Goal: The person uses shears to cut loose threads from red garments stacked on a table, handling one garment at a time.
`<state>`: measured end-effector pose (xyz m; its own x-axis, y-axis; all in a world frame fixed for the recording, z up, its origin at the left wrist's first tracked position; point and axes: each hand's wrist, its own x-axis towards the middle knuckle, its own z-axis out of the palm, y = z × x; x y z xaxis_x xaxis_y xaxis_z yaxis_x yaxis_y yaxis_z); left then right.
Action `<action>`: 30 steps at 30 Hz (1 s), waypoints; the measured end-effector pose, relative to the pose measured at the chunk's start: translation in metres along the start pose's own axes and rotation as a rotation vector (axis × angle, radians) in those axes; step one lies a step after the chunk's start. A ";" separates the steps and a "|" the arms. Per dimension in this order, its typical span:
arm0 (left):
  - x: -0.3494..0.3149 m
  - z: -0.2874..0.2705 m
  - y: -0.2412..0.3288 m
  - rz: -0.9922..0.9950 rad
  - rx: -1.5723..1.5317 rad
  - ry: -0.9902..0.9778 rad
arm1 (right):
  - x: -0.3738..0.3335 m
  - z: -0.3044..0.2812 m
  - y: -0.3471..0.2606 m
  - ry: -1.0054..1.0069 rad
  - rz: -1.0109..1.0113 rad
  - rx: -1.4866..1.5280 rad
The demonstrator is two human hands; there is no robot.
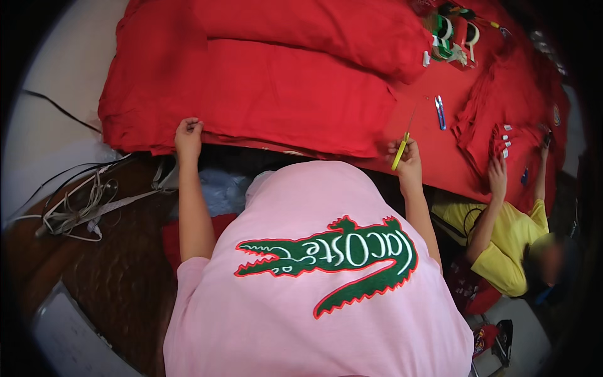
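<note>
Red garments (295,94) lie folded in layers across the table in front of me. My left hand (189,137) is at their near edge on the left, its fingers closed on the red cloth. At the right end of the near layer, my right hand (409,162) grips yellow-handled thread snips (401,151). Their thin pointed blade angles up and away, over the table. Its fingers stay close to the cloth's right edge. A pair of blue-handled snips (441,113) lies on the red tabletop farther right.
Tape dispensers (445,47) stand at the far right. Beside them is a heap of red garments (502,94) with white labels, handled by a co-worker in a yellow top (509,251). Tangled cables (81,201) lie at the lower left, next to clear plastic (223,191).
</note>
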<state>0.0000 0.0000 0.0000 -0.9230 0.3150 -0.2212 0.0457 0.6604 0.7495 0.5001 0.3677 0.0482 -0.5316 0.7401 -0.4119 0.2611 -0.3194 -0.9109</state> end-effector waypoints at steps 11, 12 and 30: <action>-0.046 -0.015 0.034 -0.400 -0.675 0.101 | -0.020 0.033 -0.002 0.237 -0.430 0.054; -0.048 -0.016 0.044 -0.420 -0.678 0.085 | -0.024 0.027 -0.014 0.258 -0.490 0.010; 0.004 -0.038 0.042 -0.228 -0.558 0.207 | -0.046 -0.004 -0.007 0.089 -0.256 -0.617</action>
<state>-0.0159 0.0028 0.0543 -0.9431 0.0335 -0.3308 -0.3155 0.2235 0.9222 0.5263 0.3379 0.0735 -0.5762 0.8020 -0.1575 0.5623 0.2492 -0.7885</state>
